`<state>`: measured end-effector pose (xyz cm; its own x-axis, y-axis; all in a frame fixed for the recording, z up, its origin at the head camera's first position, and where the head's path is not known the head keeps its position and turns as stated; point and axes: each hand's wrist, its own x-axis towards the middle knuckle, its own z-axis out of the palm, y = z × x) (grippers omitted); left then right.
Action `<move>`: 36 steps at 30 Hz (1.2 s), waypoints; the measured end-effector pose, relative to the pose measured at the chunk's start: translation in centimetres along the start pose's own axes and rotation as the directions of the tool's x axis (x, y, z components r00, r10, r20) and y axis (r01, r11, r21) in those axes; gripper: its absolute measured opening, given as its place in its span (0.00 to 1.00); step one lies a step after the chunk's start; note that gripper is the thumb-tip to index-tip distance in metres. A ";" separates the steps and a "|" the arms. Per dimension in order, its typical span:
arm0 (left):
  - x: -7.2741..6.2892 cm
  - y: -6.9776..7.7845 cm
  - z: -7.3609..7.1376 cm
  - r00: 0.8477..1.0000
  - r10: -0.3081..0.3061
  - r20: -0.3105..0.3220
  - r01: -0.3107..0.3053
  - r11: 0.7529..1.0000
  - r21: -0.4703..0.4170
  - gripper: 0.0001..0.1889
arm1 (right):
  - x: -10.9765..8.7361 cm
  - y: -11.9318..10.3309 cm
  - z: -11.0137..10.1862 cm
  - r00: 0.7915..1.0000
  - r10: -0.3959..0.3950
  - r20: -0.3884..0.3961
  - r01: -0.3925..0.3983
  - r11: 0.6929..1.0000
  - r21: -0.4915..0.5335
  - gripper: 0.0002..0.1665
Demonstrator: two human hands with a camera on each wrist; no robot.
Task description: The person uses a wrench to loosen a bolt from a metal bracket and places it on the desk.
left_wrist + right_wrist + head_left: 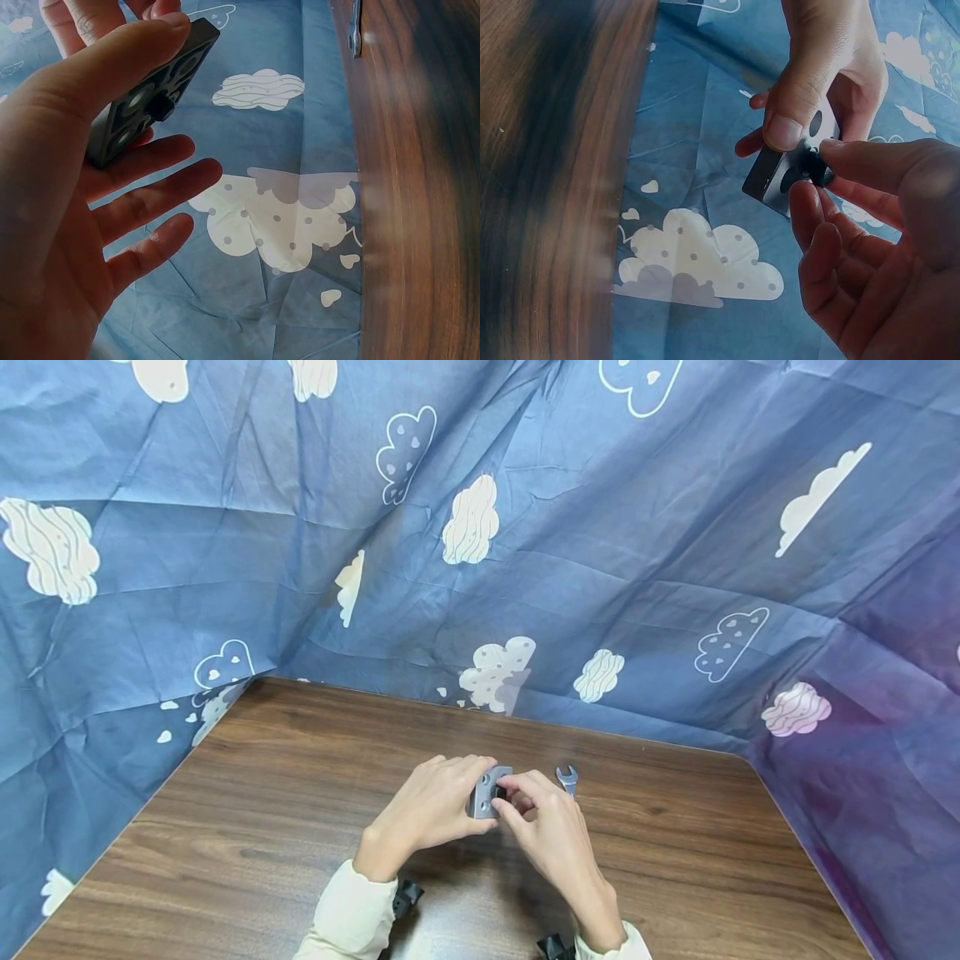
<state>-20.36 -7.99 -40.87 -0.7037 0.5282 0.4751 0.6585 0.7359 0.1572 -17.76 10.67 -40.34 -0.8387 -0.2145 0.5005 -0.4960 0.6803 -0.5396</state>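
My left hand (435, 803) grips a grey metal block (482, 802) by its edges, thumb on the near side and fingers on the far side. The block is a flat rectangular plate with several round holes in its face. A small black bolt-like piece (821, 172) sticks out from the middle of that face. My right hand (553, 831) pinches this black piece between thumb and forefinger, its other fingers curled loosely below. In the left wrist view the black piece (163, 107) stands out from the tilted block (112, 139). Both hands are above the wooden table.
An open-ended wrench (567, 779) lies on the wooden table (300, 777) just beyond my right hand. Blue cloth with white clouds (600, 675) hangs along the table's back and sides. Black straps (407, 898) sit at the wrists by the pale sleeves.
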 end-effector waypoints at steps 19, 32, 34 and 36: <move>-0.1 0.0 -0.1 1.000 0.002 0.012 -0.002 1.000 0.008 0.36 | -0.1 0.0 0.0 0.997 -0.073 0.010 0.073 0.997 -0.024 0.18; -0.1 -0.1 -0.1 1.000 -0.002 0.010 0.002 1.000 0.015 0.35 | -0.1 -0.1 0.0 1.000 -0.001 -0.003 0.000 1.000 -0.027 0.23; -0.1 -0.1 -0.1 1.000 -0.003 0.009 0.003 1.000 0.012 0.35 | 0.0 -0.2 0.0 0.999 0.037 -0.005 -0.037 0.999 -0.025 0.22; -0.1 0.0 -0.1 1.000 -0.001 0.005 0.001 1.000 0.008 0.36 | 0.0 -0.2 0.0 0.998 0.063 -0.009 -0.063 0.998 -0.020 0.20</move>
<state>-20.33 -8.08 -40.84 -0.7059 0.5295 0.4704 0.6555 0.7400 0.1506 -17.69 10.56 -40.20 -0.8664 -0.1647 0.4714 -0.4371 0.7067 -0.5563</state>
